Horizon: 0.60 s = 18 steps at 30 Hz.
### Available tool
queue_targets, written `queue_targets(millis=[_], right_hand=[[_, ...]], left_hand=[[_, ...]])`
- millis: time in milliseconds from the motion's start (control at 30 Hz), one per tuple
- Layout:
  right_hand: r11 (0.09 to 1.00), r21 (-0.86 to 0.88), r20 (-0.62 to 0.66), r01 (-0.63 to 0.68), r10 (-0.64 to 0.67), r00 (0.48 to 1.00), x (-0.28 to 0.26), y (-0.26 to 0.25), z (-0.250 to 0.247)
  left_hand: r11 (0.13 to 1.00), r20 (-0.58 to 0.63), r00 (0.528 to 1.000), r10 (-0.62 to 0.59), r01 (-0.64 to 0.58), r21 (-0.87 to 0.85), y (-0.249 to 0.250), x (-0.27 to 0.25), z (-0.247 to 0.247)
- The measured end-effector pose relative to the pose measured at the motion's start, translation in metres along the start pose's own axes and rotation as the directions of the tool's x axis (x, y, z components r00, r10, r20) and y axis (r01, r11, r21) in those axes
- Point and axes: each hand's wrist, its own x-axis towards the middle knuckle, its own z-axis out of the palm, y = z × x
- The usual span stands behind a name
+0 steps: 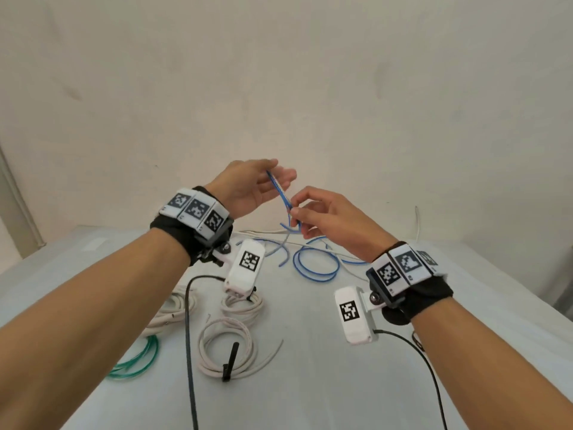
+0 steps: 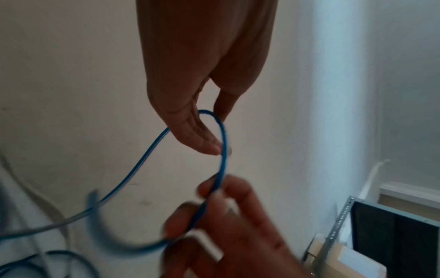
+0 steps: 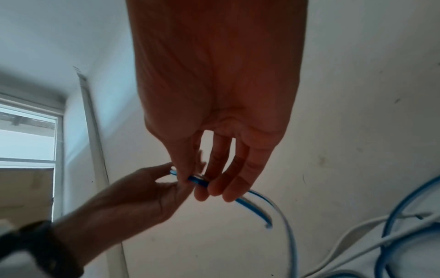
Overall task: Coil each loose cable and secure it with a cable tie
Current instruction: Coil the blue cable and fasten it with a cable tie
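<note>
A: Above the white table point(image 1: 310, 383), both hands hold 1 blue cable point(image 1: 280, 193)?

B: Yes. Right hand point(image 1: 328, 218) pinches it; left hand point(image 1: 248, 187), fingers nearly straight, carries its loop. Cream wall point(image 1: 310, 72) behind; 3 white coils point(image 1: 228, 349) lie near.

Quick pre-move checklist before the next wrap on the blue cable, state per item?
1. Blue cable held by both hands: ok. The right hand pinches it; it loops over the left hand.
2. First loop formed: ok, one bend curves round the left fingers in the left wrist view.
3. Free end clear of the grip: ok, the tip hangs loose below the right hand.
4. Slack on the table free to feed: cannot tell; the blue loops cross white cables.
5. Cable tie within reach: cannot tell; the only black tie seen already sits on a white coil.
</note>
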Motion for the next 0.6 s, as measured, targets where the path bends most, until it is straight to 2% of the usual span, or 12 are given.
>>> queue_targets(millis=[100,200,367,433,533,600], right_hand=[[0.995,0.048,0.049,-0.086,0.084,0.995,-0.012,0.002,-0.004],[0.992,-0.011,0.058,-0.124,0.124,0.991,-0.022,0.011,-0.009],[0.979,-0.038,-0.059,-0.202,0.2,0.978,-0.029,0.024,-0.011],[0.987,0.063,-0.172,-0.151,0.16,0.972,-0.031,0.027,-0.011],[0.953,0.302,-0.356,0.027,0.086,0.93,-0.033,0.025,-0.014],[0.949,0.286,-0.472,0.132,0.019,0.881,-0.03,0.021,-0.017]], left_hand=[[0.998,0.018,0.998,0.055,-0.056,0.014,0.018,-0.009,0.014],[0.991,0.081,0.991,0.104,-0.111,0.075,0.027,-0.021,0.024],[0.982,0.16,0.975,0.152,-0.168,0.09,0.023,-0.039,0.031],[0.978,0.155,0.972,0.176,-0.191,0.083,0.022,-0.045,0.027],[0.971,0.149,0.976,0.158,-0.181,0.155,0.014,-0.049,0.02],[0.959,0.154,0.982,0.109,-0.144,0.243,0.003,-0.051,0.02]])
